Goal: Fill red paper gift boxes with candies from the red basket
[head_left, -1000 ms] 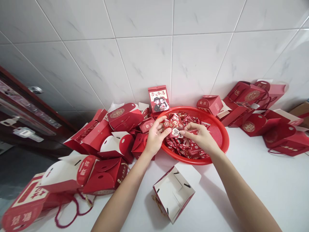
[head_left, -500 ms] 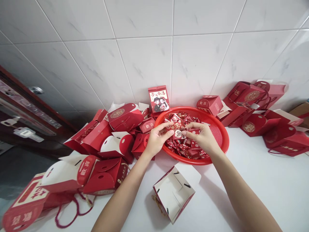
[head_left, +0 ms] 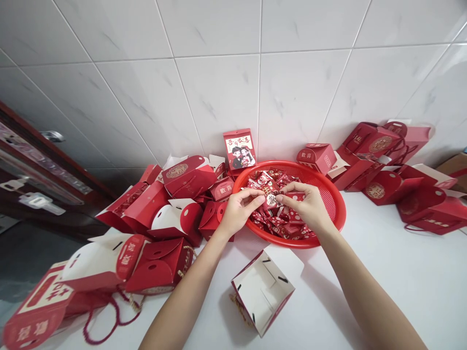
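Observation:
My left hand (head_left: 236, 212) and my right hand (head_left: 307, 206) pinch a small red wrapped candy packet (head_left: 271, 198) between thumbs and fingers, one at each side. It carries gold and black characters. Below it, a red plastic sieve basket (head_left: 339, 214) holds a heap of red wrapped candies (head_left: 272, 227). Nearer to me, between my forearms, an open gift box (head_left: 263, 291) with a white inside stands on the white table; nothing lies in it, and a twisted cord hangs at its left.
Red gift boxes (head_left: 153, 209) crowd the left side, several with open flaps. More red boxes (head_left: 379, 160) stand at the right. A red box with a cartoon couple (head_left: 241, 148) leans against the tiled wall (head_left: 219, 97). Keys (head_left: 42, 201) hang at the far left.
The candy packet has tipped and dropped slightly between my fingers, so its face looks shorter. Both hands stay nearly in place. The boxes and basket have not moved.

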### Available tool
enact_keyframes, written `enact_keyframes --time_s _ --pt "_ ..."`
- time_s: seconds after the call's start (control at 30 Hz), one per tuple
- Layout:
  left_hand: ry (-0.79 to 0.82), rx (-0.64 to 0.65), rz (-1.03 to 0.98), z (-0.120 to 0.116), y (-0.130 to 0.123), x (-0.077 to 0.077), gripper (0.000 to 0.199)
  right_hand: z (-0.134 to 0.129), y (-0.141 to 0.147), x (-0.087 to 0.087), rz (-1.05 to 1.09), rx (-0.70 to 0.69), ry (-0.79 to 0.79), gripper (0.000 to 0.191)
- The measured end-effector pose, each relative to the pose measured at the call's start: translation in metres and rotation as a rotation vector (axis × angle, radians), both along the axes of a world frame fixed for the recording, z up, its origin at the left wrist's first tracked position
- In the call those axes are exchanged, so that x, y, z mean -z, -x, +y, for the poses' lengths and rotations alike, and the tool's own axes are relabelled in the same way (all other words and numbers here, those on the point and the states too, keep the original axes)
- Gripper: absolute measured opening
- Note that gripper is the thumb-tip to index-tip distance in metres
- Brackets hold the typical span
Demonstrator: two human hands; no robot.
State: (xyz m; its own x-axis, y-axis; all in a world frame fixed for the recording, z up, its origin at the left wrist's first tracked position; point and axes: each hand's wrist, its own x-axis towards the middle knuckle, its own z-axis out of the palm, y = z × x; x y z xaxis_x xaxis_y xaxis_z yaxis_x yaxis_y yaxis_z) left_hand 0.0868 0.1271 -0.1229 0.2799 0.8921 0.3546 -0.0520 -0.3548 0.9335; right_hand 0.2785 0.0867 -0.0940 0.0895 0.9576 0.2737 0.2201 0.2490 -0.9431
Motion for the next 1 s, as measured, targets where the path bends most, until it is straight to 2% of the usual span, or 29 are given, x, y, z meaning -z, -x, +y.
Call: enact_keyframes --time_s 0.3,0.47,0.63,0.87,1.0 --pt "0.021 -0.012 -0.003 -0.0001 0.0013 -0.0017 0.028 -0.0022 0.0015 -0.0025 -0.001 0.007 -0.009 0.034" --pt "0.05 -0.009 -0.015 -0.0013 0.0031 -0.0041 0.029 -0.0038 0.0003 -0.0038 0.125 -0.073 0.083 0.039" --pt "0.057 0.003 -0.043 -0.0022 0.0032 -0.0047 0.029 -0.0037 -0.0001 -0.0031 0.199 -0.116 0.089 0.04" --pt "0.037 -0.026 -0.041 -0.0024 0.0033 -0.0039 0.029 -0.0043 0.0021 -0.0064 0.112 -0.117 0.095 0.039" --pt "0.041 0.031 -0.042 -0.0052 0.0029 -0.0036 0.031 -0.0041 0.0009 -0.0053 0.106 -0.056 0.041 0.04"
